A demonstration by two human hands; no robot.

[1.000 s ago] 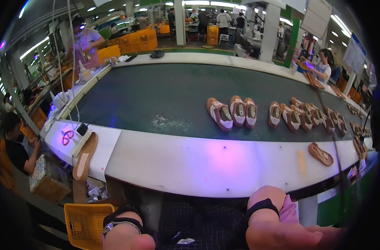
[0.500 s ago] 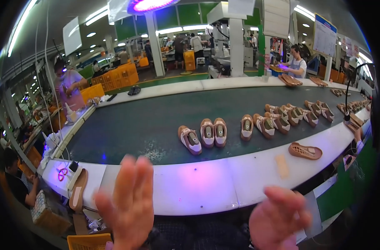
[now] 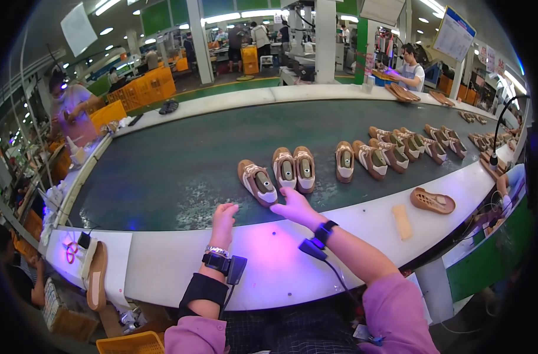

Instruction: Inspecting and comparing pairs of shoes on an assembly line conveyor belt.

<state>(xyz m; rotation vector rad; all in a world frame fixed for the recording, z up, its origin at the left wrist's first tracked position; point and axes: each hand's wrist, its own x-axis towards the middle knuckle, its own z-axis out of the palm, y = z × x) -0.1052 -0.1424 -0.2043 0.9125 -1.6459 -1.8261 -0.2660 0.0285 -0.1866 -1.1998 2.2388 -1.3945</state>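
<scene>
- From my remote seat I saw the bench (image 3: 157,153) filling most of the view, its dark green top bordered by a white ledge (image 3: 186,265) lit violet on the near side.
- An orange crate (image 3: 130,343) sat low at the left, below that ledge.
- Three brown-and-white sneakers (image 3: 256,182) stood on the green top just beyond my hands, heels toward me; other sneakers (image 3: 369,160) spread off to the right.
- A brown outsole (image 3: 97,276) lay at the ledge's left end, and a slotted brown sole (image 3: 432,201) toward its right end.
- My right hand (image 3: 299,209) had its grip released, thumb spread, right at the heels of the left and middle sneakers; I couldn't tell whether it touched them.
- My left hand (image 3: 223,219) had a released grip too, fingers loosely bent, left of the sneakers.
- A tan strip (image 3: 402,222) lay flat beside the slotted sole.
</scene>
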